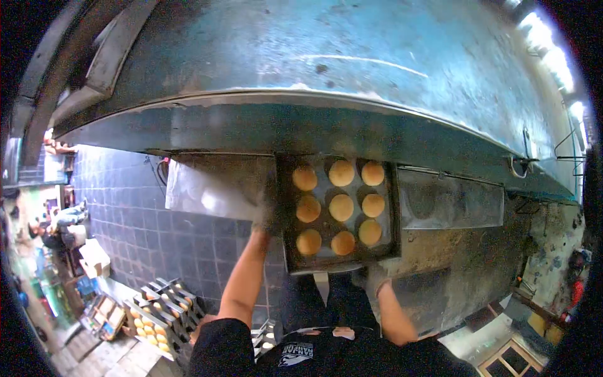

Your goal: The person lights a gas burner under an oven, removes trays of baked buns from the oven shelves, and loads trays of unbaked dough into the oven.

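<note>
A dark square baking tray (394,245) juts out from under the blue metal oven front (352,125), carrying several round golden buns (341,207) in rows on a pale liner. Along the tray's left edge is my left hand (270,210), closed against its side in what looks like a dark mitt or cloth, smeared by motion. At the near right corner my right hand (375,278) grips the tray, also blurred and dark-covered. The fingers of both hands are hard to make out. Below the tray are my dark-clothed legs.
Shiny metal flaps (213,188) flank the tray on both sides. Lower left, a rack (166,301) holds trays of buns near a white box (94,257). Another person (59,232) is at far left. A wooden frame (512,359) lies lower right.
</note>
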The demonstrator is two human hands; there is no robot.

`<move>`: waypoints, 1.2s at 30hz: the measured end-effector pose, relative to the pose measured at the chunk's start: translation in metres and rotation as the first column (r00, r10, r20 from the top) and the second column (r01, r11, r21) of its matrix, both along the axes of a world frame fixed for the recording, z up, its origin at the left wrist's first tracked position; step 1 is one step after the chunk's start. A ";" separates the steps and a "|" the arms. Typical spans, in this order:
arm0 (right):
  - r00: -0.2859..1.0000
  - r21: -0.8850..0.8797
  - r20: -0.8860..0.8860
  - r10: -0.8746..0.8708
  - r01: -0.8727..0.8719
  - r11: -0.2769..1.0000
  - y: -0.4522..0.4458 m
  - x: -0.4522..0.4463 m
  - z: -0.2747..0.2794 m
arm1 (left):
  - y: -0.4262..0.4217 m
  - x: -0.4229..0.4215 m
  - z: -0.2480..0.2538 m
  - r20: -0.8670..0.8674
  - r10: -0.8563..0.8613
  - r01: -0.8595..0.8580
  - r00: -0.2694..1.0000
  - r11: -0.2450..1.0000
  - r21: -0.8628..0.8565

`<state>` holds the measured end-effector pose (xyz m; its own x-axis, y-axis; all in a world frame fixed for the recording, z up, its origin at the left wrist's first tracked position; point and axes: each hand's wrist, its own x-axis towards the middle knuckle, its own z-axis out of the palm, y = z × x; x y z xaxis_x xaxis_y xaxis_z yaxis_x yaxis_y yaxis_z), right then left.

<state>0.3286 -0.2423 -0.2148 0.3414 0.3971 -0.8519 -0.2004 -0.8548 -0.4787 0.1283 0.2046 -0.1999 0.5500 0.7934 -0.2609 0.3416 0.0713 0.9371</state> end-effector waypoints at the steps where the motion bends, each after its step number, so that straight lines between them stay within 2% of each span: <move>1: 0.999 0.021 -0.012 -0.036 0.037 0.999 0.014 -0.007 0.003 | 0.017 0.008 -0.008 0.085 0.039 -0.032 0.996 0.996 -0.081; 2: 0.997 0.047 -0.023 -0.069 0.070 0.996 0.029 -0.011 0.004 | 0.040 0.019 0.019 0.096 0.036 -0.029 0.995 0.996 -0.080; 4: 0.993 0.111 -0.031 -0.115 0.118 0.987 0.066 -0.009 -0.003 | 0.063 0.025 0.026 0.071 0.051 -0.050 0.996 0.999 -0.012; 7: 0.982 0.239 -0.028 -0.188 0.190 0.952 0.131 0.010 -0.025 | 0.104 0.003 -0.015 -0.110 0.115 -0.082 0.987 0.960 0.269; 8: 0.975 0.279 -0.007 -0.220 0.213 0.936 0.157 0.023 -0.034 | 0.125 -0.008 -0.037 -0.213 0.131 -0.044 0.968 0.928 0.369; 10: 0.957 0.318 0.141 -0.252 0.197 0.927 0.211 0.053 -0.053 | 0.180 -0.035 -0.087 -0.437 0.118 0.137 0.892 0.850 0.509; 12: 0.909 0.333 0.307 -0.281 0.174 0.927 0.260 0.089 -0.069 | 0.241 -0.062 -0.151 -0.652 0.008 0.427 0.758 0.750 0.505; 13: 0.880 0.334 0.373 -0.294 0.169 0.927 0.282 0.108 -0.076 | 0.271 -0.075 -0.188 -0.748 -0.061 0.598 0.661 0.644 0.476; 15: 0.825 0.314 0.474 -0.307 0.168 0.934 0.320 0.139 -0.087 | 0.287 -0.072 -0.170 -0.752 -0.093 0.556 0.653 0.733 0.392; 19: 0.785 0.225 0.563 -0.258 0.155 0.962 0.358 0.175 -0.090 | 0.303 -0.068 -0.165 -0.736 -0.114 0.520 0.667 0.780 0.350; 22: 0.811 0.177 0.559 -0.173 0.087 0.980 0.343 0.169 -0.085 | 0.286 -0.079 -0.164 -0.688 -0.102 0.476 0.719 0.793 0.380; 26: 0.896 0.244 0.440 -0.063 -0.051 0.968 0.288 0.123 -0.056 | 0.222 -0.116 -0.159 -0.550 -0.102 0.405 0.829 0.788 0.464; 29: 0.948 0.319 0.317 0.029 -0.135 0.938 0.236 0.072 -0.027 | 0.125 -0.148 -0.093 -0.513 -0.093 0.215 0.853 0.959 0.183; 32: 0.978 0.326 0.191 0.088 -0.147 0.934 0.185 0.022 -0.008 | 0.014 -0.198 -0.048 -0.397 0.038 -0.098 0.917 0.987 -0.131; 33: 0.976 0.240 -0.083 -0.203 0.217 0.946 0.179 -0.001 0.022 | -0.025 -0.214 -0.037 -0.347 0.126 -0.212 0.929 0.952 -0.221; 34: 0.816 0.057 -0.308 -0.490 0.530 0.846 0.166 -0.018 0.040 | -0.064 -0.229 -0.026 -0.295 0.229 -0.318 0.927 0.899 -0.301; 35: 0.988 0.143 0.148 0.035 -0.057 0.988 0.135 -0.030 -0.001 | -0.099 -0.244 -0.015 -0.239 0.340 -0.410 0.909 0.832 -0.373; 36: 0.988 0.146 0.146 0.044 -0.066 0.987 0.135 -0.039 0.019 | -0.135 -0.259 -0.006 -0.171 0.461 -0.486 0.870 0.753 -0.443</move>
